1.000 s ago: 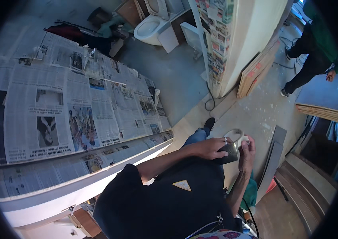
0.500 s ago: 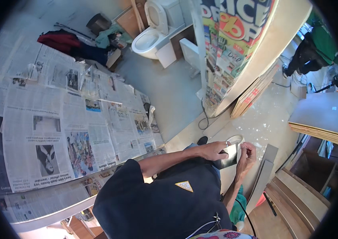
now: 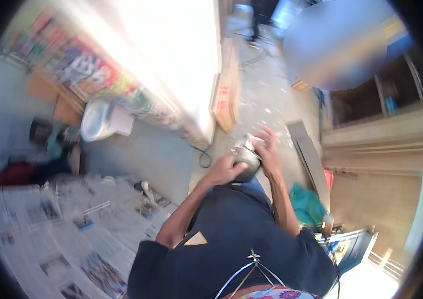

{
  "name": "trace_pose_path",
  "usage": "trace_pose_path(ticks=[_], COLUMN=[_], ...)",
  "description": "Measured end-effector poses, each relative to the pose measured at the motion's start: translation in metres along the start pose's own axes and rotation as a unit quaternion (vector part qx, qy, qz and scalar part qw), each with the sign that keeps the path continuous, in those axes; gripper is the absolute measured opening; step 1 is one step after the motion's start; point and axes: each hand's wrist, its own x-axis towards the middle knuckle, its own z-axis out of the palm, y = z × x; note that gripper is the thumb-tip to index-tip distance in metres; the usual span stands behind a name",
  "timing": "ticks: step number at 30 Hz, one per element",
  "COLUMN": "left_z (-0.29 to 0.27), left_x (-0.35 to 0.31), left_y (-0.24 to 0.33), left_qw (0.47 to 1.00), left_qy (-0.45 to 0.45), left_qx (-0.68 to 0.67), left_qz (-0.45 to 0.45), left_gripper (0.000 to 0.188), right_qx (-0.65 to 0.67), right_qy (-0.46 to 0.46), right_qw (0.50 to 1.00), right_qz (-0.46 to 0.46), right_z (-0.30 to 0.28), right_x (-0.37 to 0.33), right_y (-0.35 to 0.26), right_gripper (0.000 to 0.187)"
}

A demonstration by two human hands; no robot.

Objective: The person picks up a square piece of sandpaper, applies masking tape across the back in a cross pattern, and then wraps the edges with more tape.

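Observation:
In front of my dark shirt, both hands are at a grey, rounded, roll-like object with a pale, crumpled-looking strip at its far end. My left hand is closed on its near left side, thumb across the surface. At the upper right, my right hand curls its thumb and fingers round the pale end. Motion blur hides the object's exact kind and the right fingertips.
A newspaper-covered surface lies at left, with a toilet beyond. Stacked boards lean against the bright panel ahead. Grey planks and a teal cloth are at right. A person's legs show far ahead.
My view has swung right, so the newspapers and toilet sit farther left. Both hands still hold the roll-like object, now more in front of my body and turned differently.

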Motion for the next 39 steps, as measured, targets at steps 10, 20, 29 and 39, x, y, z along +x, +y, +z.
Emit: trace_pose_path(ticks=[10,20,29,39], left_z=[0.085,0.149,0.216,0.247], left_x=[0.039,0.100,0.139,0.189], left_y=[-0.005,0.006,0.006,0.044], left_qw=[0.998,0.996,0.996,0.996], left_qy=[0.008,-0.031,-0.057,-0.091], left_qx=[0.042,0.065,-0.001,0.007], left_qz=[0.045,0.046,-0.068,-0.026], left_gripper=[0.027,0.024,0.024,0.022], right_qx=[0.085,0.128,-0.140,-0.062], right_qy=[-0.061,-0.010,0.151,0.147], right_qw=[0.980,0.990,0.971,0.984], right_qz=[0.170,0.051,-0.125,-0.076], right_z=[-0.109,-0.182,-0.243,-0.297], right_x=[0.000,-0.001,-0.014,0.022], right_y=[-0.021,-0.023,-0.037,-0.048], right_gripper=[0.033,0.014,0.008,0.016])
